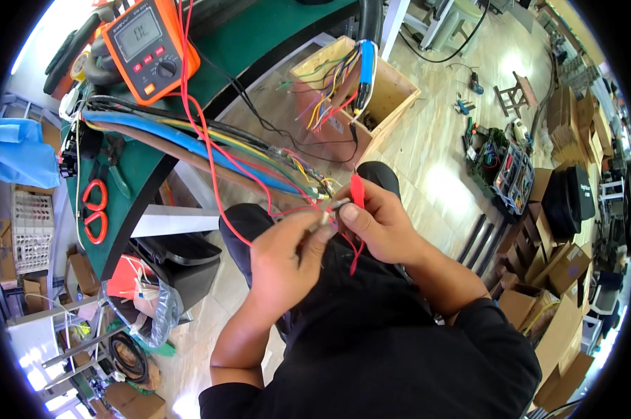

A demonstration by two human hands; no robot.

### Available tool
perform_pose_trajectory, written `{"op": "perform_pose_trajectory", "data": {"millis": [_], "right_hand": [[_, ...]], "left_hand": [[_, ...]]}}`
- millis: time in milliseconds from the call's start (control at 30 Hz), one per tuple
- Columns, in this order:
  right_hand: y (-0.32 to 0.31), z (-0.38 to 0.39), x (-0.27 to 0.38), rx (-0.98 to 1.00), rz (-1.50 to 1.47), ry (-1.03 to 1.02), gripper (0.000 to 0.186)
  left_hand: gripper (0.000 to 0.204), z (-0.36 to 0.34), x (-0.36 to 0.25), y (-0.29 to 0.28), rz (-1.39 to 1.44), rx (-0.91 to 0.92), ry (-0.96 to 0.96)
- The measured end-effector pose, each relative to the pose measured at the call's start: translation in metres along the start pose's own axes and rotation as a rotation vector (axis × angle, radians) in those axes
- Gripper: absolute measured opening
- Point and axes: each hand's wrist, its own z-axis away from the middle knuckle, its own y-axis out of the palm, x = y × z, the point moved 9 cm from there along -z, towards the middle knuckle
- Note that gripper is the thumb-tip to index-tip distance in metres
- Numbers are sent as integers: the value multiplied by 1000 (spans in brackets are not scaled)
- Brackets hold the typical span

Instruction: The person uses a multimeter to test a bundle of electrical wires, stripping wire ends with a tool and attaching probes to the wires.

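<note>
My left hand (284, 258) is closed in a pinch on a thin wire at the stripped end of a thick cable bundle. My right hand (382, 227) meets it there, fingers closed around a red alligator clip (358, 190); the exact contact between clip and wire is hidden by my fingertips. The bundle, with a blue conductor (169, 133), a brown one (182, 150) and several thinner wires, comes off the green table. Red leads (210, 150) run down from an orange multimeter (150, 52) to my hands. A black lead ends near a second cable end (365, 70) with colored wires fanned out.
An open wooden box (400, 94) stands beyond my knees. Red-handled scissors (94, 211) and green-handled pliers (118, 174) lie on the table (130, 216) at left. A lined waste bin (165, 307) is below. Rightward are a toolbox (514, 178) and cardboard boxes (563, 272).
</note>
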Motion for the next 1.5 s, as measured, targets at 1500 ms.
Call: {"op": "perform_pose_trajectory", "data": {"millis": [1500], "right_hand": [[-93,-16,-68,-376,714,-16,27]], "left_hand": [[15,27,73,30,-443,209,45]]}}
